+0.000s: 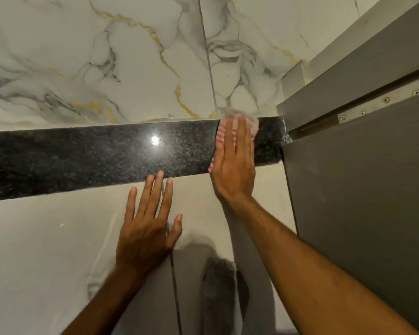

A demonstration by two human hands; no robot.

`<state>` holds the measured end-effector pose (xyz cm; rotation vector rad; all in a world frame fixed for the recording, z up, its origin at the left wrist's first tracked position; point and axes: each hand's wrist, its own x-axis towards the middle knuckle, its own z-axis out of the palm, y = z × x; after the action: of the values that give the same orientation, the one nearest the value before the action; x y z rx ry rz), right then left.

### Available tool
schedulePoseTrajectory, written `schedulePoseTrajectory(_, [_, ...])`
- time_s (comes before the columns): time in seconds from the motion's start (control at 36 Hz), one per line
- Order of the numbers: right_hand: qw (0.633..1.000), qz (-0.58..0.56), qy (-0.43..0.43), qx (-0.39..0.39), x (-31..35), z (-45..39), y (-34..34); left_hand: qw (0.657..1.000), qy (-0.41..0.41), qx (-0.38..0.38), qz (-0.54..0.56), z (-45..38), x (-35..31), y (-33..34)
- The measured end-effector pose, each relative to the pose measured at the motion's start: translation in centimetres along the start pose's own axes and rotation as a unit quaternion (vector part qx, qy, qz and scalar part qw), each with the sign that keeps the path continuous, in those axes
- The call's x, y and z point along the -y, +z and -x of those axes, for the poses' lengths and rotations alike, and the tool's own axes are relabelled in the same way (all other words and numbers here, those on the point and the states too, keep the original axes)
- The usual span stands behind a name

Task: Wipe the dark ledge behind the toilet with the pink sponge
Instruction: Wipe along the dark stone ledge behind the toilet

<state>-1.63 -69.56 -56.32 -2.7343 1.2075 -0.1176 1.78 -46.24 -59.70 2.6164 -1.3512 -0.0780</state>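
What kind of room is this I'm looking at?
Probably a tiled washroom or toilet cubicle: marble-look wall tiles, a polished dark ledge, and a grey partition panel fixed with a screwed metal bracket. No toilet shows.

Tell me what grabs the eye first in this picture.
The right hand presses flat on the pink sponge at the right end of the dark ledge, beside the grey partition. The left hand lies spread on the pale tile below, fingertips at the ledge's front edge. A bright glare shines mid-ledge, under gold-veined marble wall.
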Motion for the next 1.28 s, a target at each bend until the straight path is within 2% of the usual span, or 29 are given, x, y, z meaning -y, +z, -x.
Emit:
schedulePoseTrajectory(0.06, [0.997,0.003,-0.078,0.001,-0.5,4.2,-0.3,1.000,-0.001,-0.001,0.014,-0.1,-0.1,-0.3])
schedulePoseTrajectory(0.14, [0.999,-0.043,0.007,0.022,-1.8,9.1,-1.7,0.999,-0.004,0.002,0.040,-0.3,-0.1,-0.8])
schedulePoseTrajectory(0.19, [0.998,-0.014,0.056,0.028,-2.5,9.8,-1.8,0.999,-0.005,0.002,0.049,-0.4,-0.2,-1.2])
schedulePoseTrajectory(0.33, [0.988,-0.010,0.155,0.005,1.2,3.9,-0.8,0.998,-0.031,-0.005,0.046,-0.4,-0.2,-0.8])
schedulePoseTrajectory(0.39, [0.993,-0.038,0.115,0.005,4.7,1.8,-0.2,0.997,-0.057,-0.010,0.043,-0.4,-0.2,-0.6])
schedulePoseTrajectory(0.5, [0.991,-0.046,-0.126,-0.002,9.4,2.3,1.2,0.993,-0.104,-0.025,0.044,0.0,-0.1,-0.7])
schedulePoseTrajectory(0.56, [0.981,-0.039,-0.189,0.020,9.0,4.5,1.5,0.991,-0.118,-0.036,0.040,0.7,0.2,-1.0])
schedulePoseTrajectory(0.67, [0.974,-0.020,-0.212,0.082,4.2,9.4,0.5,0.988,-0.148,-0.036,0.037,3.3,2.7,-1.8])
schedulePoseTrajectory(0.78, [0.961,-0.005,-0.252,0.110,1.6,8.9,-0.5,0.978,-0.203,-0.046,0.020,6.8,6.5,-2.5])
schedulePoseTrajectory(0.86, [0.980,-0.010,-0.186,0.070,5.1,6.5,-0.2,0.969,-0.241,-0.057,0.007,7.8,7.8,-2.5])
schedulePoseTrajectory(0.94, [0.992,-0.023,-0.128,0.008,11.7,4.5,1.2,0.967,-0.246,-0.062,0.008,7.2,7.7,-2.0])
schedulePoseTrajectory(1.0, [0.985,-0.021,-0.170,0.029,16.0,4.0,2.2,0.968,-0.239,-0.075,-0.015,7.2,7.5,-1.7])
schedulePoseTrajectory(1.08, [0.944,-0.044,-0.311,0.101,18.9,5.4,2.7,0.967,-0.231,-0.100,-0.046,7.5,7.4,-1.6])
schedulePoseTrajectory(1.17, [0.909,-0.032,-0.387,0.150,16.4,8.3,1.6,0.964,-0.239,-0.113,-0.037,7.9,7.2,-2.2])
schedulePoseTrajectory(1.28, [0.913,0.004,-0.376,0.159,9.7,9.5,-0.6,0.952,-0.276,-0.121,-0.046,9.2,8.3,-3.3])
